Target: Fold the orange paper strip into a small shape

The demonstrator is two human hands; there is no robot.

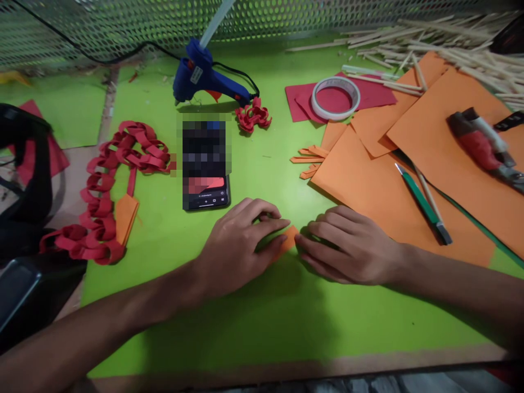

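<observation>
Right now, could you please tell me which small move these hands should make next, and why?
Perhaps press the small orange paper flat with the fingertips, since the left hand and the right hand are both at it, on opposite sides.

Left hand [241,243], right hand [352,245] — bare, slim-fingered | both forearms [139,305] — slender, bare as far as visible

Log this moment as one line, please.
left hand: touching small orange paper; right hand: at its edge; beyond: phone, glue gun; left side: red paper chain; right side: orange sheets, tape roll; grip: unclear
</observation>
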